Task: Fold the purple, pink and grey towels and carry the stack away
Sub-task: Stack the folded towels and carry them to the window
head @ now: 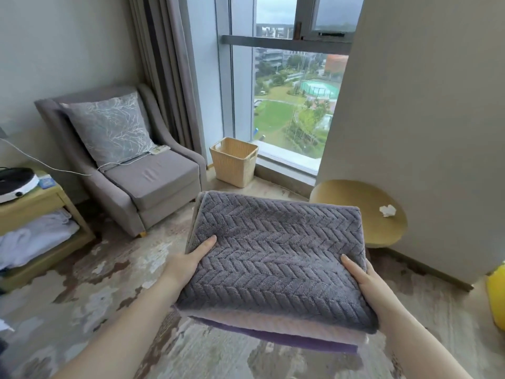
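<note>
Stack of three folded towels is up in the air, carried in front of the person above the patterned carpet; grey towel on top with that herringbone texture, pink towel sandwiched in the middle, purple towel at the bottom, only its near edge peeking out. Left hand is grasping the stack's left side, thumb lying on the grey top, fingers tucked underneath out of sight; right hand does the same on the right side, thumb pressed on top near the edge. Stack sits pretty level, tilted slightly toward the camera.

Room stuff: grey armchair to the left with a patterned cushion leaning on its back; woven basket on the floor by the window; small round yellow table on the right, crumpled white tissue on it; wooden shelf unit at far left with pale fabric stuffed in it.
</note>
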A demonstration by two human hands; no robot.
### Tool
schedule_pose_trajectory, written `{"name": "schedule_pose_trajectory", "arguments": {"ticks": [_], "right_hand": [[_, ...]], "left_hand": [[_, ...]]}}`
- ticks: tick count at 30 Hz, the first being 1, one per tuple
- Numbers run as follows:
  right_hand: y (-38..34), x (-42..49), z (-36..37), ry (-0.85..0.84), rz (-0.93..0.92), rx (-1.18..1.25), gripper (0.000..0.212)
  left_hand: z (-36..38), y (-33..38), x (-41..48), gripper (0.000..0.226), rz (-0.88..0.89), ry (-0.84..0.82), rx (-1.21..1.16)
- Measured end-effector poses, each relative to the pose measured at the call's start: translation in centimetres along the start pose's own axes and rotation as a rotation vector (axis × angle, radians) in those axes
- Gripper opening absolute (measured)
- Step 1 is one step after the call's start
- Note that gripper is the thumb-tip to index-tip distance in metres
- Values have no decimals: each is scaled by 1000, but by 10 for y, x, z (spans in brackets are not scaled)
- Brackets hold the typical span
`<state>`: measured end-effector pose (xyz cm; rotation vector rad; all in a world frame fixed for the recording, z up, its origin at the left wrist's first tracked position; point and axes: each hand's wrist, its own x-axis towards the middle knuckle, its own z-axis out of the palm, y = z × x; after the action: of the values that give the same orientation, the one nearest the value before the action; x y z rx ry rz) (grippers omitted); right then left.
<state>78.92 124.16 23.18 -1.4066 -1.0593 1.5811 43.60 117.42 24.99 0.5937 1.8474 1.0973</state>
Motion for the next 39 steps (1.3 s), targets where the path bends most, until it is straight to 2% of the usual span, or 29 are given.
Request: {"name": "schedule_pose_trajectory", "arguments": {"ticks": [2,10,13,17,19,25,28,34,39], "right_hand": [[-18,55,0,-30,12,3,68],[-123,247,33,-132,18,-23,72],[-139,307,63,-165,43,-25,70],[-149,395,117,-224,82,7,83],[-156,437,151,-218,87,-12,85],[-202,560,246,-145,82,32,92],[-229,607,274,-98,69,60,93],[-252,714,318,-81,98,100,72],[-268,841,351,-65,119,120,52]], "left_hand": [[20,22,37,82,22,4,1],[55,128,179,71,84,91,-68],[51,146,231,78,53,134,-52],[31,170,319,92,21,146,-67],[17,189,369,98,3,146,-53],[-27,289,523,75,42,28,41],[-32,329,590,81,67,0,33],[-21,359,717,93,-21,-11,24],[0,391,836,98,-70,18,16]]}}
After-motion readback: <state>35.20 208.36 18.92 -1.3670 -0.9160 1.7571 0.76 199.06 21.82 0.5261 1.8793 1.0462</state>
